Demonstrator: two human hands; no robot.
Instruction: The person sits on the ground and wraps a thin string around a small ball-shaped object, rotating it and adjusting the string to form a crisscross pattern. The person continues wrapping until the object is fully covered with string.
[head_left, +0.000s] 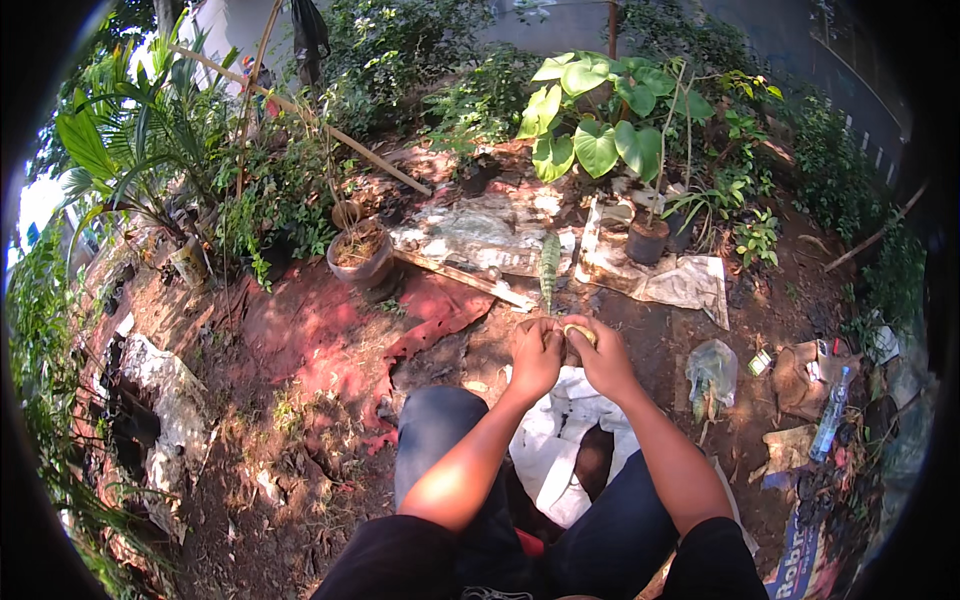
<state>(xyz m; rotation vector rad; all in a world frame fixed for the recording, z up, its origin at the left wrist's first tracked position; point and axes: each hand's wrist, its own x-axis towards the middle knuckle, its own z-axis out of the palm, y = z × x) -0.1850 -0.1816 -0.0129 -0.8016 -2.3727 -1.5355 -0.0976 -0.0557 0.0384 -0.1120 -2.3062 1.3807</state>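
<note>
Both my hands meet in front of my knees, above a white woven sack (551, 427). My left hand (537, 356) has its fingers closed around the base of a snake plant leaf (550, 270), which points away from me, banded in green. In my right hand (604, 356) is a small pale yellowish piece (582, 333), pinched under the thumb. Fingers hide most of it, and I cannot tell whether it is joined to the leaf. Dark soil (594, 457) shows in the sack's opening between my legs.
To the right lie a clear plastic bag (712, 371) with a variegated leaf under it and a plastic bottle (830, 416). Ahead are a round plant pot (361, 255), a wooden strip (457, 277) and a black pot (646, 240). A torn red sheet (322, 315) covers ground leftward.
</note>
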